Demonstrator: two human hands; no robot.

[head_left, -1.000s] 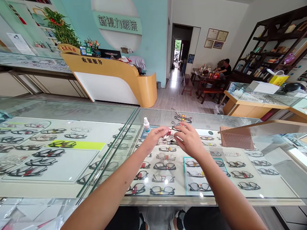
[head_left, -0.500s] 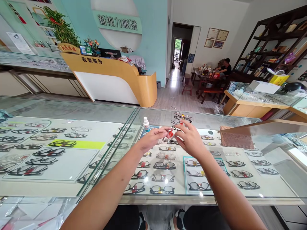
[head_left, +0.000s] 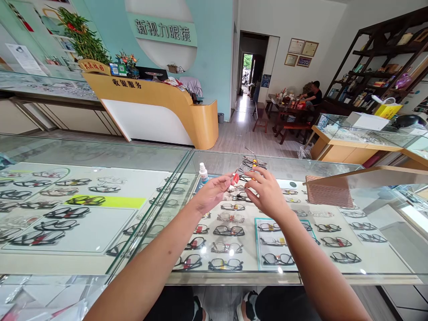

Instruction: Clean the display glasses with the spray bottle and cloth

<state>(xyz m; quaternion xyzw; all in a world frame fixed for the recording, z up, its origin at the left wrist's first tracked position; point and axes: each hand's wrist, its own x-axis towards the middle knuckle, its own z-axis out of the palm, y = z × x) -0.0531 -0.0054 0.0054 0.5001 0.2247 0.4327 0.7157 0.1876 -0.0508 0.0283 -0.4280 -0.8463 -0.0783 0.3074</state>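
Note:
Above the glass counter, my left hand [head_left: 212,194] pinches a thin-framed pair of eyeglasses [head_left: 236,178] with a red tag on it. One slim temple of the eyeglasses points up and away. My right hand [head_left: 268,192] is just to the right, fingers bent and spread apart; whether its fingertips touch the frame I cannot tell. Behind the hands lies a pile of eyeglasses [head_left: 254,162] with dark frames and orange-yellow tags, partly hidden by my right hand. A small white spray bottle [head_left: 203,174] stands upright beyond my left hand.
Beneath the glass top of the display counter [head_left: 247,279] lie rows of eyeglasses [head_left: 229,230]. At right, a slanted wooden board with a ribbed brown panel [head_left: 329,191] rests over the counter. Farther back are a cashier desk [head_left: 147,104] and a person [head_left: 313,93] at a table.
The eyeglasses have tilted and shifted slightly up and left with my left hand. My right hand's fingers have come a little away from the red tag.

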